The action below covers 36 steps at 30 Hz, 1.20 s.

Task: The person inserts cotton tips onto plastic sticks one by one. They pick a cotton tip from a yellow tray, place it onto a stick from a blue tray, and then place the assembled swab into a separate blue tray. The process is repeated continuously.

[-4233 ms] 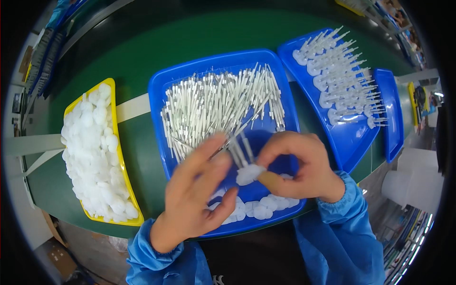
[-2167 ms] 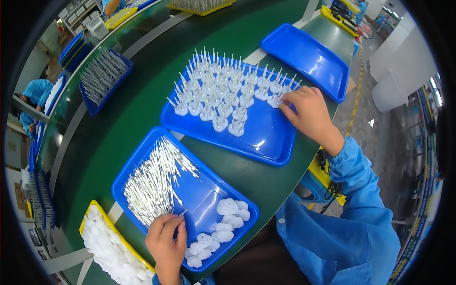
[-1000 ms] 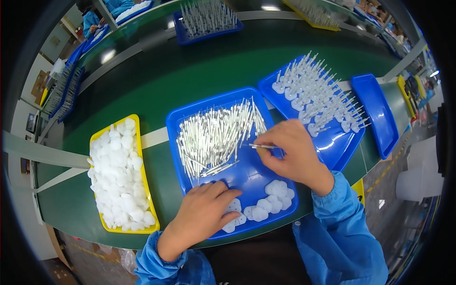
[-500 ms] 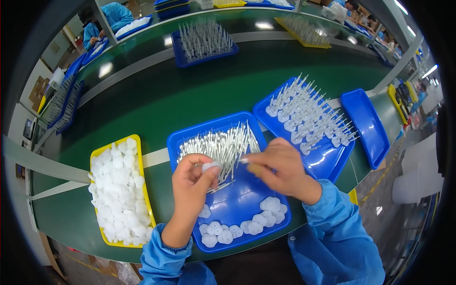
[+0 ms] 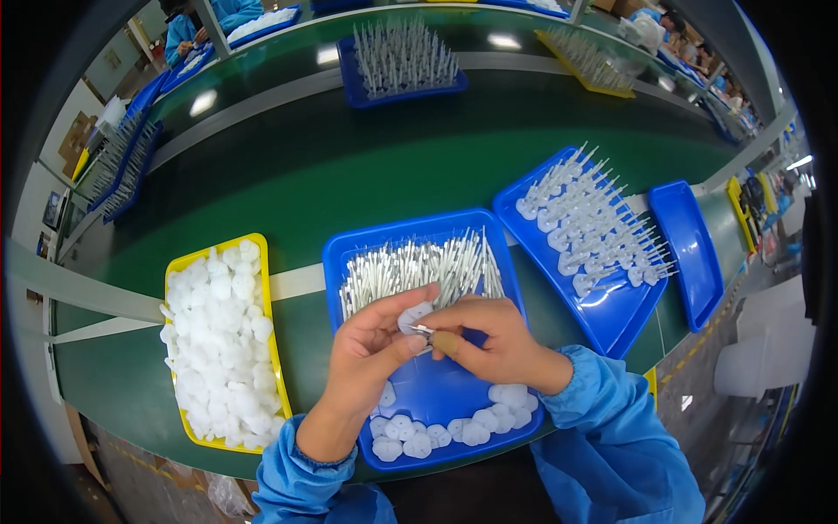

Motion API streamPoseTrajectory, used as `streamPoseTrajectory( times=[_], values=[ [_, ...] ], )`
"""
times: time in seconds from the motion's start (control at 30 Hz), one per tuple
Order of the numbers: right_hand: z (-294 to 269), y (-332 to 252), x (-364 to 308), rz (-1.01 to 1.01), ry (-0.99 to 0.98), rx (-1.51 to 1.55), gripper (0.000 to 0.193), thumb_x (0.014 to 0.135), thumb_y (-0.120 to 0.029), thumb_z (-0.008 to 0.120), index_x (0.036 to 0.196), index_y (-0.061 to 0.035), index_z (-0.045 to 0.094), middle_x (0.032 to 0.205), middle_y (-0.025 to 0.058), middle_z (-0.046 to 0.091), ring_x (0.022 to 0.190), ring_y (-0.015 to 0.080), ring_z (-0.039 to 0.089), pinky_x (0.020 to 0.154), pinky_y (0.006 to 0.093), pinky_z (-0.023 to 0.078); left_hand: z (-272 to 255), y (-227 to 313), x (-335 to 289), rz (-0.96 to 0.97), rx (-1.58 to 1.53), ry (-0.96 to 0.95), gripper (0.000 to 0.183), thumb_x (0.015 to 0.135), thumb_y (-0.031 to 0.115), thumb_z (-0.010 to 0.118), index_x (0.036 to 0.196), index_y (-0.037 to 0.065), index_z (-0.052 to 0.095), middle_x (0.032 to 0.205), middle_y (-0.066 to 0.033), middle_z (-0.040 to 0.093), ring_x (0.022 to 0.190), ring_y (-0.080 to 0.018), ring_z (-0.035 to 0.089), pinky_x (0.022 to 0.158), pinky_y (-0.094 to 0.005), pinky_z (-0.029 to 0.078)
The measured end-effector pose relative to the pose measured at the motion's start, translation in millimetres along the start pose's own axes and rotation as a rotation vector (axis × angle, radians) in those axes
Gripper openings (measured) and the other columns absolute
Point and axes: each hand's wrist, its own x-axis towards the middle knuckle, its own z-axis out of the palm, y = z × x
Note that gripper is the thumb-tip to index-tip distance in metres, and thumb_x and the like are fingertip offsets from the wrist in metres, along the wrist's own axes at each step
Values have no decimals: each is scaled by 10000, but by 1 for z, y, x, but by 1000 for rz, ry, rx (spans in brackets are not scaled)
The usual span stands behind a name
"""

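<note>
My left hand point(image 5: 371, 354) pinches a white scalloped plastic disc point(image 5: 414, 318) above the middle blue tray point(image 5: 428, 375). My right hand point(image 5: 489, 336) is closed on a thin white rod point(image 5: 422, 330), its tip against the disc; whether it sits inside a hole is hidden by the fingers. Behind both hands, a thick heap of white rods point(image 5: 393, 271) fills the tray's far half. Along the near edge of that tray lie several loose discs point(image 5: 476, 431).
To the left, a yellow tray point(image 5: 278, 371) is heaped with white discs point(image 5: 218, 341). At the right, a blue tray point(image 5: 602, 327) carries rods standing in discs point(image 5: 576, 227), beside another blue tray point(image 5: 685, 253). Farther off are a rod-filled blue tray point(image 5: 403, 65) and a co-worker in blue point(image 5: 231, 13).
My right hand has moved left to meet my left hand, bringing the rod to the disc. The whole view has shifted slightly, with the trays now a little farther right.
</note>
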Motion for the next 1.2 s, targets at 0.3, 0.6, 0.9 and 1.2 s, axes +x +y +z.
streamPoseTrajectory(
  times=[0.3, 0.6, 0.9, 1.2],
  values=[
    [-18, 4, 8, -227, 25, -231, 294, 909, -58, 859, 1201, -92, 852, 809, 49, 789, 658, 187, 712, 651, 339, 500, 9, 3, -1, -136, 153, 76, 495, 1103, -33, 660, 1591, -9, 579, 1521, -179, 713, 1267, -178, 737, 948, -286, 626],
    [-19, 3, 7, -331, 81, -543, 299, 842, -82, 877, 1139, -105, 855, 702, 19, 742, 570, 191, 673, 592, 344, 482, 8, -3, 2, 12, 243, 225, 424, 1111, -4, 671, 1534, -7, 637, 1446, -150, 757, 1272, -163, 731, 916, -271, 639],
    [-19, 1, 6, -217, 67, -544, 210, 868, -93, 861, 1077, -73, 861, 668, 50, 723, 558, 223, 683, 582, 366, 514, 13, -4, 2, 119, 386, 252, 432, 1091, -52, 667, 1516, 19, 696, 1489, -159, 727, 1285, -165, 713, 979, -280, 642],
    [-14, -12, 3, -66, 83, -512, 143, 900, -137, 872, 1032, -87, 849, 710, 55, 750, 569, 237, 702, 594, 371, 530, 15, -6, 5, 410, 1022, 252, 468, 927, -98, 773, 1365, 62, 808, 1220, -147, 831, 1011, -274, 785, 845, -357, 645]
  ],
)
